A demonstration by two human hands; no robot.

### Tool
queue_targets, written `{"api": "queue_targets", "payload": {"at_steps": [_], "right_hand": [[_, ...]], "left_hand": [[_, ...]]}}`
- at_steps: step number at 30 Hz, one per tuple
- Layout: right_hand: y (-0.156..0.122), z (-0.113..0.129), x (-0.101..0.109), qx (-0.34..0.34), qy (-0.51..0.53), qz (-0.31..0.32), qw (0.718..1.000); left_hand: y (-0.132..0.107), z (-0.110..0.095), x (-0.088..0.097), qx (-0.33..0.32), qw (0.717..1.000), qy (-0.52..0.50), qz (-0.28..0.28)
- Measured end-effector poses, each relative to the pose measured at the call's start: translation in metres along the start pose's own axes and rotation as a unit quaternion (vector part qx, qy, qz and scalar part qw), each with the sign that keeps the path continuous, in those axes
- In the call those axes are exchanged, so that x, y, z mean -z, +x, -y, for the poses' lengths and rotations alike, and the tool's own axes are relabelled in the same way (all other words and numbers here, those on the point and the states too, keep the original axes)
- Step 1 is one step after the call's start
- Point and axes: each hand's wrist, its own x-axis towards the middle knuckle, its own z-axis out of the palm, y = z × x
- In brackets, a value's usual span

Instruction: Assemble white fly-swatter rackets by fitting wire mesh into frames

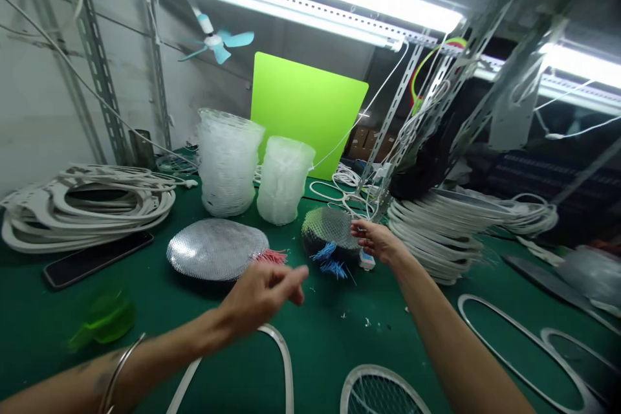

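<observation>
My left hand is above the green table, its fingers curled and thumb stretched forward; the inside of the grip is hidden. Just behind it, a tuft of red strands lies at the edge of a round stack of silvery mesh. My right hand reaches to the right edge of a smaller dark mesh stack, fingers apart and slightly bent, with nothing visible in them. Blue strands lie in front of that stack. A small white box sits beneath my right hand.
White frame rings and a phone lie left. Two translucent stacks stand behind. More white frames are piled right. Near the front are a netted racket head, a loose white frame and a blurred green piece.
</observation>
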Motion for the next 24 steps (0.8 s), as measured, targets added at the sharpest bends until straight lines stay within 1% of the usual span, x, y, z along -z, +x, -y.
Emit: {"api": "queue_targets", "payload": {"at_steps": [1, 2, 3, 4, 5, 7, 8, 9, 10, 12, 14, 15, 17, 19, 21, 22, 24], "right_hand": [[0.001, 0.009, 0.001, 0.006, 0.029, 0.003, 1.000], [0.002, 0.017, 0.000, 0.015, 0.059, 0.004, 0.998], [0.002, 0.024, -0.003, 0.027, 0.088, 0.005, 0.996], [0.002, 0.029, -0.007, 0.041, 0.115, 0.004, 0.993], [0.003, 0.032, -0.011, 0.053, 0.139, 0.002, 0.989], [0.002, 0.031, -0.018, 0.067, 0.174, 0.000, 0.982], [0.000, 0.028, -0.019, 0.066, 0.186, 0.000, 0.980], [-0.003, 0.023, -0.019, 0.060, 0.194, 0.000, 0.979], [-0.007, 0.016, -0.017, 0.048, 0.201, 0.000, 0.978], [-0.021, 0.002, -0.011, 0.019, 0.216, 0.004, 0.976], [-0.040, -0.011, -0.009, 0.002, 0.241, 0.022, 0.970], [-0.051, -0.016, -0.011, 0.003, 0.257, 0.035, 0.966], [-0.069, -0.023, -0.024, 0.023, 0.290, 0.054, 0.955], [-0.080, -0.025, -0.042, 0.049, 0.313, 0.048, 0.947], [-0.080, -0.023, -0.057, 0.062, 0.325, 0.021, 0.944], [-0.076, -0.020, -0.061, 0.064, 0.327, 0.004, 0.943], [-0.060, -0.012, -0.060, 0.057, 0.325, -0.028, 0.944]], "left_hand": [[0.025, -0.003, 0.004, 0.036, 0.996, -0.082, 0.003], [0.052, -0.005, 0.007, 0.084, 0.983, -0.166, 0.001], [0.079, -0.007, 0.008, 0.150, 0.953, -0.263, -0.012], [0.107, -0.008, 0.007, 0.209, 0.915, -0.345, -0.015], [0.132, -0.009, 0.005, 0.234, 0.899, -0.369, -0.012], [0.172, -0.007, -0.003, 0.253, 0.884, -0.392, -0.026], [0.185, -0.006, -0.009, 0.247, 0.885, -0.393, -0.041], [0.194, -0.004, -0.014, 0.237, 0.884, -0.397, -0.060], [0.197, -0.003, -0.020, 0.223, 0.884, -0.403, -0.077], [0.192, -0.001, -0.028, 0.185, 0.886, -0.412, -0.102], [0.173, -0.002, -0.031, 0.145, 0.890, -0.416, -0.116], [0.161, -0.003, -0.031, 0.128, 0.892, -0.416, -0.123], [0.135, -0.005, -0.028, 0.104, 0.896, -0.411, -0.133], [0.111, -0.005, -0.023, 0.094, 0.903, -0.402, -0.123], [0.093, -0.004, -0.014, 0.091, 0.911, -0.389, -0.101], [0.086, -0.003, -0.009, 0.094, 0.915, -0.381, -0.094], [0.072, 0.001, 0.000, 0.110, 0.924, -0.356, -0.089]]}}
